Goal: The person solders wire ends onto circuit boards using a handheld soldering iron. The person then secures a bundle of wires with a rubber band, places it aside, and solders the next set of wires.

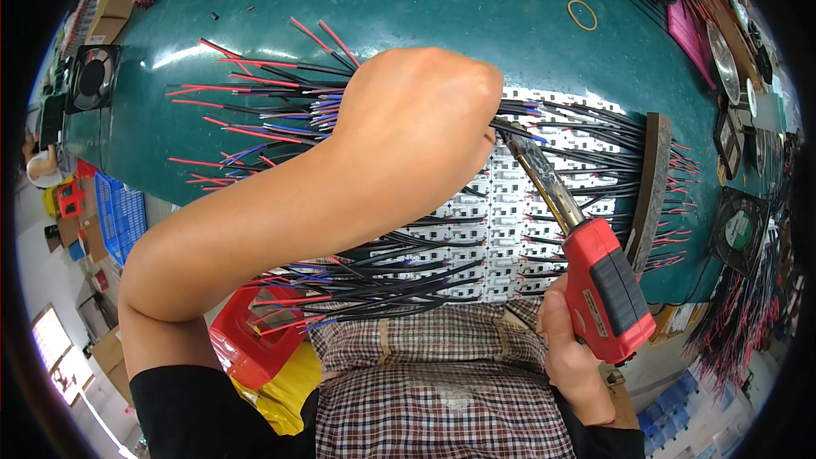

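My right hand (568, 353) is wrapped round the handle of a red and black soldering gun (605, 289). The gun's metal barrel slants up and left, with its tip close to my left hand (416, 106). That hand is bent over a panel of small white circuit boards (506, 234), curled closed; its fingers are mostly hidden beneath it, so what they pinch cannot be made out. Black wires (595, 129) run right from the panel, and more wires with red ends (255, 81) fan out to the left.
A dark bar (650, 187) lies across the right-hand wires. Fans stand at the left (92, 78) and right (738, 229) of the green table (476, 0). A rubber band (582, 15) lies at the back. Below the left edge are a blue basket (119, 212) and red plastic container (246, 340).
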Available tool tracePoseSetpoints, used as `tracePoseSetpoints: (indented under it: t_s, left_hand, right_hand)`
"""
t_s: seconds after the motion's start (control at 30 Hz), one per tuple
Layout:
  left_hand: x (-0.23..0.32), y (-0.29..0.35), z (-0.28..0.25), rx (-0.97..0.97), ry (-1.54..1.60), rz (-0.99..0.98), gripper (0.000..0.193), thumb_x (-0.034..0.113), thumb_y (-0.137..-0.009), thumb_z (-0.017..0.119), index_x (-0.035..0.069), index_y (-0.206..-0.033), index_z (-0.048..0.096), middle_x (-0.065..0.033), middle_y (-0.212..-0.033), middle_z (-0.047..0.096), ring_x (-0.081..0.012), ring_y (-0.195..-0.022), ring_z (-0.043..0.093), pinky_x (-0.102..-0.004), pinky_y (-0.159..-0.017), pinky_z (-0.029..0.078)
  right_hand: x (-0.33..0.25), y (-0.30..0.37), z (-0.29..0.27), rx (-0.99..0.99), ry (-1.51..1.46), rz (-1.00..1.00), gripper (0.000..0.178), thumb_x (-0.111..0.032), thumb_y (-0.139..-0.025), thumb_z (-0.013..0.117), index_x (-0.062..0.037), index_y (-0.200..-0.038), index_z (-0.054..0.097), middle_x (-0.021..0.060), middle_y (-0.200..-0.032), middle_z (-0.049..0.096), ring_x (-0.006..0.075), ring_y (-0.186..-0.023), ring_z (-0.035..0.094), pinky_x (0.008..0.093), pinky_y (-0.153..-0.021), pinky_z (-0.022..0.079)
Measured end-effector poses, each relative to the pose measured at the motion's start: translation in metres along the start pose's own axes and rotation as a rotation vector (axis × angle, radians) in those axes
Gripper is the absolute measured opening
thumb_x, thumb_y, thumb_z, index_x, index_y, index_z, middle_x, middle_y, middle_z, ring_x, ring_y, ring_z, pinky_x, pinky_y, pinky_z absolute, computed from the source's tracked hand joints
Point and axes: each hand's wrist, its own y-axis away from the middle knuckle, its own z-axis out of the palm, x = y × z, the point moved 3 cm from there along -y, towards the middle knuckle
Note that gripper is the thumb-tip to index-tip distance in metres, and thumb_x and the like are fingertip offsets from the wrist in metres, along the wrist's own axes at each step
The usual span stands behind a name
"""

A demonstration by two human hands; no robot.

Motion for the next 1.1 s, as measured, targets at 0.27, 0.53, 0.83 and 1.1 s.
tracePoseSetpoints:
  t_s: [0.27,0.53,0.83,1.1]
  left_hand:
    - [-0.001,-0.004,0.001,-0.011,-0.009,-0.004,0.016,0.014,-0.076,0.075,0.000,-0.078,0.067,-0.0195,-0.072,0.068,-0.0388,-0.072,0.067,-0.0485,-0.069,0.053]
    - [-0.011,-0.012,-0.004,-0.060,0.101,-0.061,0.010,0.009,-0.074,0.068,-0.001,-0.076,0.071,-0.0233,-0.077,0.069,-0.0436,-0.078,0.069,-0.0532,-0.073,0.056]
    - [-0.006,-0.008,-0.003,-0.092,0.039,-0.021,0.017,0.015,-0.080,0.075,-0.001,-0.086,0.072,-0.0194,-0.074,0.069,-0.0398,-0.072,0.067,-0.0474,-0.069,0.053]
    - [0.001,-0.005,0.000,-0.007,-0.018,0.038,0.015,0.013,-0.076,0.076,0.001,-0.080,0.069,-0.0179,-0.070,0.067,-0.0388,-0.071,0.068,-0.0494,-0.066,0.053]
  right_hand:
    - [0.000,0.010,-0.002,0.006,-0.090,0.066,0.021,-0.019,-0.102,0.061,-0.0009,-0.111,0.057,0.0024,-0.074,0.057,0.0082,-0.058,0.050,0.0250,-0.053,0.038]
    - [-0.001,0.006,-0.003,-0.067,-0.018,-0.033,0.023,-0.019,-0.102,0.063,-0.0004,-0.114,0.056,0.0009,-0.071,0.054,0.0070,-0.058,0.049,0.0246,-0.053,0.039]
    - [0.001,0.009,-0.003,-0.066,-0.078,0.184,0.017,-0.007,-0.090,0.074,-0.0018,-0.105,0.068,0.0091,-0.091,0.068,0.0222,-0.079,0.066,0.0346,-0.071,0.053]
    - [0.002,0.007,-0.002,-0.046,0.058,0.009,0.016,-0.009,-0.087,0.077,-0.0017,-0.099,0.069,0.0110,-0.085,0.067,0.0278,-0.073,0.065,0.0378,-0.067,0.053]
